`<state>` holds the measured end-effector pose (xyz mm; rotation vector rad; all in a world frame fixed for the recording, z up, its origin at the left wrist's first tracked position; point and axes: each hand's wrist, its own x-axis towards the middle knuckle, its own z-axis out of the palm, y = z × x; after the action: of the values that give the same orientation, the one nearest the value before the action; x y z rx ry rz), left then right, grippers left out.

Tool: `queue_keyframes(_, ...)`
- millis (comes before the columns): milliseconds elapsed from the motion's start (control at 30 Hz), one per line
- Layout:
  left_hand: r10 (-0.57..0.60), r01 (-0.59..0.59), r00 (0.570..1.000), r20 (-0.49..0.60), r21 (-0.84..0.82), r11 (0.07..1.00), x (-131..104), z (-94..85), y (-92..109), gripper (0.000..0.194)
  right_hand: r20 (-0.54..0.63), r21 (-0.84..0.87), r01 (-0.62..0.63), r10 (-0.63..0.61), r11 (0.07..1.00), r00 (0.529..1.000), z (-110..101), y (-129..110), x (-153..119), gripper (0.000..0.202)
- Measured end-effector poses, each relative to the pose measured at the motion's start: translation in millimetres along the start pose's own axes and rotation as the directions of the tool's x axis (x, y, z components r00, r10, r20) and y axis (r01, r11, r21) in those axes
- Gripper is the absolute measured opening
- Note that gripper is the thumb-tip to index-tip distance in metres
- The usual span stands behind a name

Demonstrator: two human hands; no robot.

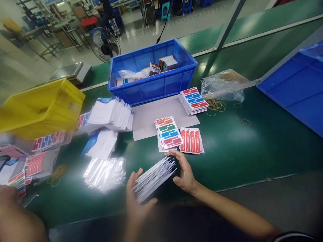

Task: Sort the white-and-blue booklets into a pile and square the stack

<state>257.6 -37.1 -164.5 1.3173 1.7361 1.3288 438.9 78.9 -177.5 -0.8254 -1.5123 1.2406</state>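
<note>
A thick stack of white sheets (155, 178) stands tilted just above the table's near edge, its many edges facing up. My left hand (137, 198), somewhat blurred, is wrapped round its lower left end with the thumb on the near side. At the upper right end my right hand (185, 173) curves round the stack, fingertips at the far corner, thumb held off it. Just beyond lie a pile of colour-printed label sheets (168, 132) and some red label sheets (191, 140). Another pile of coloured sheets (193, 100) sits farther back on grey paper (143, 121).
A blue bin (151, 89) with bundles stands behind. White booklets (103, 111) and shiny plastic bags (106, 173) lie left, near a yellow bin (63, 107). Rubber bands (215, 106) and a clear bag (224, 84) are right. Another person's hand (20, 215) is lower left.
</note>
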Motion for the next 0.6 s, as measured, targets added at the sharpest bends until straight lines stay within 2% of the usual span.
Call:
queue_keyframes(100,-0.052,0.027,0.985,-0.163,-0.151,0.988,-7.0,16.2,2.1,0.105,0.042,-0.01,0.026,-0.026,1.0,0.999,2.7,-3.3,-0.3,0.091)
queue_keyframes(200,-0.08,0.037,0.955,-0.285,-0.152,0.988,-12.5,31.7,10.1,0.099,0.063,-0.086,0.023,-0.017,0.996,0.998,9.8,-14.0,3.7,0.092)
queue_keyframes(267,-0.085,0.045,0.934,-0.347,-0.122,0.992,-12.9,37.7,16.1,0.085,0.026,-0.16,0.014,-0.01,0.987,1.0,15.0,-20.1,6.2,0.076)
queue_keyframes(367,-0.119,0.109,0.892,-0.435,-0.049,0.993,-9.8,42.2,22.6,0.061,-0.059,-0.198,-0.03,0.019,0.98,0.998,19.1,-22.2,6.6,0.034)
queue_keyframes(433,-0.14,0.149,0.866,-0.48,-0.02,0.989,-7.2,44.1,24.3,0.051,-0.076,-0.16,-0.078,0.067,0.984,0.995,17.7,-19.6,5.7,0.028)
queue_keyframes(500,-0.145,0.148,0.853,-0.502,-0.035,0.988,-5.7,45.8,23.9,0.048,0.01,-0.099,-0.109,0.11,0.989,0.994,12.8,-16.4,6.0,0.041)
queue_keyframes(600,-0.113,0.112,0.863,-0.493,-0.032,0.993,-6.0,47.9,19.1,0.053,0.28,-0.039,-0.117,0.123,0.992,0.952,2.1,-14.3,9.4,0.064)
